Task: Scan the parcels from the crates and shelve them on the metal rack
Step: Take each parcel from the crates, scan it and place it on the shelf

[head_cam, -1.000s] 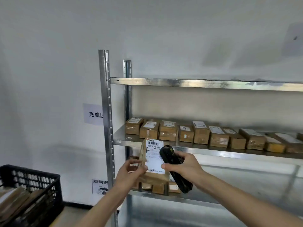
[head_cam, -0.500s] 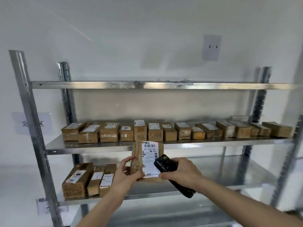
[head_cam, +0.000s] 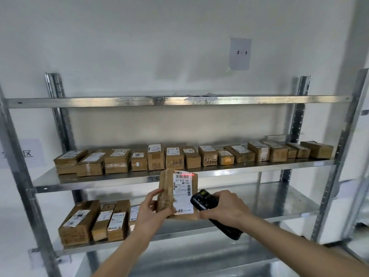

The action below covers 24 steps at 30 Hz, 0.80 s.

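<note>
Left wall sign [head_cam: 24, 154] blurred, cut off at edge; parcel label [head_cam: 182, 191] fine print illegible.

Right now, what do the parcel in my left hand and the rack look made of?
Parcel: looks like matte brown cardboard or kraft paper, creased, glossy tape, white paper label. Rack: likely galvanized steel, mottled silver sheen, punched uprights.

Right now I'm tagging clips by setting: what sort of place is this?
Probably a parcel sorting or storage room: a metal rack lined with labelled cardboard parcels, a wall sign reading 2 - 3, and a handheld scanner aimed at a parcel's label.
</note>
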Tool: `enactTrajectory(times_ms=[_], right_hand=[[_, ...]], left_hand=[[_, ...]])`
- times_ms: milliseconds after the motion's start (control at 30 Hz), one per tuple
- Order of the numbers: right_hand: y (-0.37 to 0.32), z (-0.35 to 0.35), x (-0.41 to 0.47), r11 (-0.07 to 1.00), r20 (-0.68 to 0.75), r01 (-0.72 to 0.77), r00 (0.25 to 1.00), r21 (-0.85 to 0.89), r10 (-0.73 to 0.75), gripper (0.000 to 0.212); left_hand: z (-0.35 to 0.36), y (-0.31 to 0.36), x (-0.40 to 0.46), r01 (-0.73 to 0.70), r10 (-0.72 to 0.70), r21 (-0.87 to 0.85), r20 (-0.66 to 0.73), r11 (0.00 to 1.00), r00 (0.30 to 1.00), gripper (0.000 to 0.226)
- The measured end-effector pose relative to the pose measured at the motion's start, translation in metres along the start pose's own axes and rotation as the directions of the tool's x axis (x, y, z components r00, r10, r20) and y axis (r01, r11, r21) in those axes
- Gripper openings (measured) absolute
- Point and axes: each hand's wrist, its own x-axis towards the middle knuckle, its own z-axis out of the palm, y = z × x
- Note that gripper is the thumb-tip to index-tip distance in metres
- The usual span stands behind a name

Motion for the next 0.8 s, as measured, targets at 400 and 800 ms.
enactTrajectory(times_ms=[400,800], right_hand=[[0.010,0.005,0.010,1.000,0.033,0.005,0.999,0.019,-0.005,0.060],[0.031,0.041,0.030,0.858,0.059,0.072,0.991,0.508,-0.118,0.054]], left_hand=[[0.008,-0.012,0.010,0.010,-0.009,0.018,-0.014,1.000,1.000,0.071],[0.026,-0.051,0.020,0.100,-0.103,-0.088,-0.019,0.991,0.995,0.036]])
